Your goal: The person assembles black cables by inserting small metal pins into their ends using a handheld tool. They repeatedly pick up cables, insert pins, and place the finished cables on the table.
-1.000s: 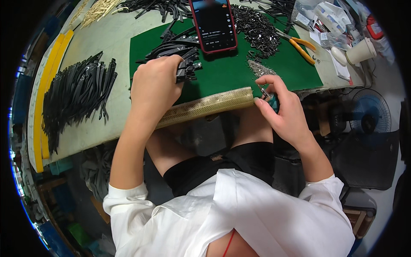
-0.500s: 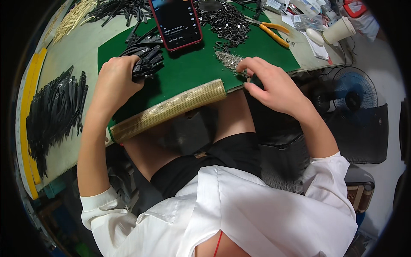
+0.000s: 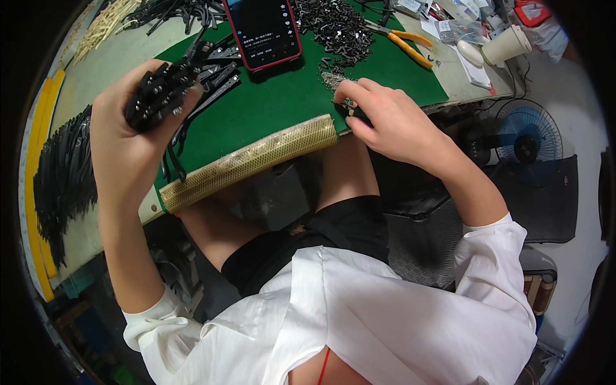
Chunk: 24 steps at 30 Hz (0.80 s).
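Note:
My left hand (image 3: pixel 122 122) is raised over the left side of the green mat (image 3: pixel 256 109), wrapped round a bundle of thin black strips (image 3: pixel 160 96) that look like eyeglass temples. The bundle's ends carry small shiny metal bits. More black temples (image 3: pixel 215 83) lie on the mat beside it. My right hand (image 3: pixel 391 119) is at a small heap of tiny silvery metal parts (image 3: pixel 332 80), thumb and fingers curled together. What they pinch is too small to make out. Beyond that heap spreads a larger pile of small black pieces (image 3: pixel 337 35).
A phone in a red case (image 3: pixel 266 38) stands at the back. Pliers with orange handles (image 3: pixel 410 48) lie to the right. A gold mesh roll (image 3: pixel 250 163) runs along the front edge. Many black temples (image 3: pixel 64 179) are stacked at left. A white cup (image 3: pixel 507 46) and fan (image 3: pixel 526 144) are at right.
My left hand has lifted and moved left, turning the bundle's ends upward. My right hand has shifted slightly left, its fingers drawn closer together at the metal parts.

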Available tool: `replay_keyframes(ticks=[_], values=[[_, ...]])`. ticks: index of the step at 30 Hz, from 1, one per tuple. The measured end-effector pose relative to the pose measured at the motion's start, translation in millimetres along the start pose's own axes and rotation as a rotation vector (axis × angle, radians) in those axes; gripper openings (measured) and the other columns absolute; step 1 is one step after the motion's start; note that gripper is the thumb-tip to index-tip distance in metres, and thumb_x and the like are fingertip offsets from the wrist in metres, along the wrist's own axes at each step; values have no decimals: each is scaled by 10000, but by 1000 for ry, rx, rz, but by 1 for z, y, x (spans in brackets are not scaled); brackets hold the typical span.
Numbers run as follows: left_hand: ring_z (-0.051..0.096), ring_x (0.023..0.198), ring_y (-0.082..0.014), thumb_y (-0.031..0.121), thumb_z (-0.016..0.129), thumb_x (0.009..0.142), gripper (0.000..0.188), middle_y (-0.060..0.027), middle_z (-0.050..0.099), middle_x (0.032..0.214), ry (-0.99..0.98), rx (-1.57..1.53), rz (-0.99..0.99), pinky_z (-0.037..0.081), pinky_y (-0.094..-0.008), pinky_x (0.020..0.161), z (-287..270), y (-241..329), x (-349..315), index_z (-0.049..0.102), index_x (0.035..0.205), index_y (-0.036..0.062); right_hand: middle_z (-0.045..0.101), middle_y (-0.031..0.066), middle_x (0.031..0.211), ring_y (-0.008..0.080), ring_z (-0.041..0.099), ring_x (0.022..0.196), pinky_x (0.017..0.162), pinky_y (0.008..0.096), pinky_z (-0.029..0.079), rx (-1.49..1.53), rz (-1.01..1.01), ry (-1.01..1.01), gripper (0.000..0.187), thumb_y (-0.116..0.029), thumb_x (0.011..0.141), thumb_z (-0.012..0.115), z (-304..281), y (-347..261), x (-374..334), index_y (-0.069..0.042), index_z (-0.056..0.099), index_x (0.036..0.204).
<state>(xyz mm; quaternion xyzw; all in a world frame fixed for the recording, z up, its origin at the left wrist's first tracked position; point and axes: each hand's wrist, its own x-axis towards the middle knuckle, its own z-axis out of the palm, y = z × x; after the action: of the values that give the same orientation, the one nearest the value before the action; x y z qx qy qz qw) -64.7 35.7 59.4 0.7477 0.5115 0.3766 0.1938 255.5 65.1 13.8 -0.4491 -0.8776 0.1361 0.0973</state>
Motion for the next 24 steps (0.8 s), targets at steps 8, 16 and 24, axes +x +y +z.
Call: replay_keyframes(ticks=[8, 16, 24], values=[[604, 719, -74, 38, 732, 846, 274, -4, 628, 780, 65, -234, -47, 470, -218, 682, 21, 11, -16, 659, 1106, -4, 642, 214, 953, 402, 649, 843, 763, 485, 521, 3, 13, 7, 226, -88, 839, 549, 0, -2, -1, -27, 590, 1053], [639, 726, -80, -61, 701, 796, 345, -29, 670, 810, 112, -338, -55, 506, -223, 677, 34, 7, -22, 657, 1129, 14, 640, 223, 942, 403, 652, 821, 745, 483, 529, -35, 13, -2, 241, -94, 841, 553, 2, -6, 3, -35, 583, 1073], [645, 725, -74, -35, 711, 809, 297, -44, 719, 888, 167, -504, -86, 512, -224, 670, 50, 14, -30, 651, 1100, -25, 644, 209, 938, 384, 660, 805, 734, 464, 535, -113, -20, -35, 254, -92, 849, 559, -2, -7, 11, -48, 586, 1098]])
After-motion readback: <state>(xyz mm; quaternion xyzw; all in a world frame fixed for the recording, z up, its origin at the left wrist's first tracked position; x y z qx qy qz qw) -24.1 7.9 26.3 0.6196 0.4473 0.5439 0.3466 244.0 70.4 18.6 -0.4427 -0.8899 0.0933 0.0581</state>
